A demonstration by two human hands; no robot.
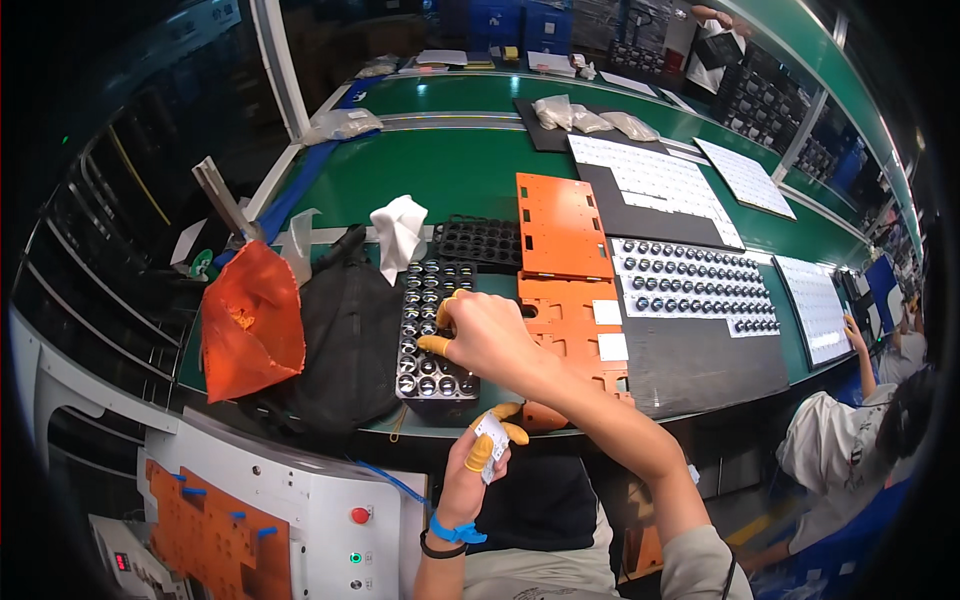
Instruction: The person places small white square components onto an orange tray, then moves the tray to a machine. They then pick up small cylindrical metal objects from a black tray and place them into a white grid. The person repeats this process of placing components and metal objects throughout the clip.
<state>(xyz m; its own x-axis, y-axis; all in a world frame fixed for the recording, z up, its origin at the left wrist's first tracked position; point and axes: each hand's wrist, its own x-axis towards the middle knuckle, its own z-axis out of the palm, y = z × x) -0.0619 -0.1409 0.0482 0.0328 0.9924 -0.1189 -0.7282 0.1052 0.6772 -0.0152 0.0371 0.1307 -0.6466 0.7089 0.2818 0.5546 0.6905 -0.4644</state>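
Observation:
My left hand (pixel 472 465), with yellow finger cots and a blue wrist strap, pinches a small white board (pixel 490 440) with dark dots, in front of the table edge. Over a black tray (pixel 440 407) my right hand (pixel 490 335) reaches down, its thumb and forefinger, also in yellow cots, curled in among the parts. Whatever lies between those fingertips is hidden. The tray holds rows of round, shiny black parts (pixel 407 384), like small lenses. Right of it lie orange fixture plates (pixel 565 225), partly covered by my right forearm.
White sheets carrying rows of black round parts (pixel 690 280) rest on a dark board (pixel 700 365). A second black tray (pixel 480 240), a white cloth (pixel 398 230), a black bag (pixel 345 340) and an orange pouch (pixel 252 320) stand left. A co-worker (pixel 850 430) sits at the right.

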